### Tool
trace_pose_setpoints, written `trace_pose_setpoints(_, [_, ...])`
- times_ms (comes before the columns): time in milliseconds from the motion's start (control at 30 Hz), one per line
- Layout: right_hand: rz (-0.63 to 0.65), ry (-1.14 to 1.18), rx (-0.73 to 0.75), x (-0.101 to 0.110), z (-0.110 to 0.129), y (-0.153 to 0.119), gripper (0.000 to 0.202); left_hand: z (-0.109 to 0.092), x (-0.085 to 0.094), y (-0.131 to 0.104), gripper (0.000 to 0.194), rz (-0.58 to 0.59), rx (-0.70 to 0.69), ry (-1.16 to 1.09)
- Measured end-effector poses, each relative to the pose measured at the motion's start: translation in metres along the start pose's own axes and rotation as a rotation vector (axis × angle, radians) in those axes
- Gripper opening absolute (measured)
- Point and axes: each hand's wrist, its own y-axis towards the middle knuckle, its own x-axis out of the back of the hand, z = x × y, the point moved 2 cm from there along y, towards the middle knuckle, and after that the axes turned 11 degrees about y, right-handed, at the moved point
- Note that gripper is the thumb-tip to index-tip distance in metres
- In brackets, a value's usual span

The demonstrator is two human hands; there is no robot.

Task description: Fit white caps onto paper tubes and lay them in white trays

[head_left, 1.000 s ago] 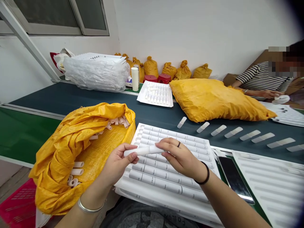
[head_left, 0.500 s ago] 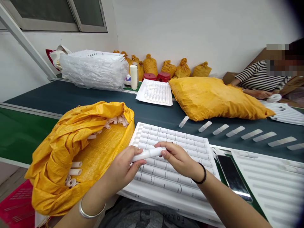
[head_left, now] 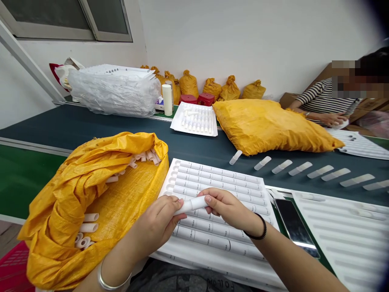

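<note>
Between my two hands is a white tube [head_left: 197, 203] in two joined sections, held almost level with a visible seam in the middle. My left hand [head_left: 156, 219] is closed round its left end, and my right hand [head_left: 225, 206] pinches the right end. Right below them lies a white tray [head_left: 268, 192] filled with rows of printed white tubes [head_left: 209, 240]. On the left, near my left hand, an open yellow sack [head_left: 133, 198] shows short white tube pieces [head_left: 89, 228] inside. My fingers hide both ends of the held tube.
Translucent pieces [head_left: 282, 166] line the dark belt [head_left: 194, 148]. Beyond are a full yellow sack [head_left: 267, 125], a smaller tray [head_left: 174, 125] and a plastic-wrapped stack [head_left: 115, 95]. A phone [head_left: 294, 225] and another tray [head_left: 340, 239] are at right. A co-worker's hands [head_left: 332, 118] work farther off.
My hands have shifted slightly downward with the tube, and my right hand has turned a little around its end. The view has moved a bit. The co-worker's hands have moved too.
</note>
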Motion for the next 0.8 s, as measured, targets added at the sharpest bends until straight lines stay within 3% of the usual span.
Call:
trace_pose_setpoints(333, [0.006,0.119,-0.091,0.001,-0.009,-0.002,0.04,-0.001,-0.005,0.0,0.034,0.016,-0.037,-0.032])
trace_pose_setpoints(433, [0.021,0.049,-0.082,-0.001,-0.008,-0.002,0.042,0.0,-0.01,0.001,0.031,0.041,0.024,-0.102])
trace_pose_setpoints(633, [-0.022,-0.478,0.233,-0.003,0.006,-0.01,0.032,0.002,-0.015,0.006,0.022,0.177,0.358,-0.369])
trace_pose_setpoints(800, [0.065,-0.609,0.368,-0.015,0.003,-0.013,0.027,-0.009,-0.017,-0.001,0.021,0.236,0.437,-0.448])
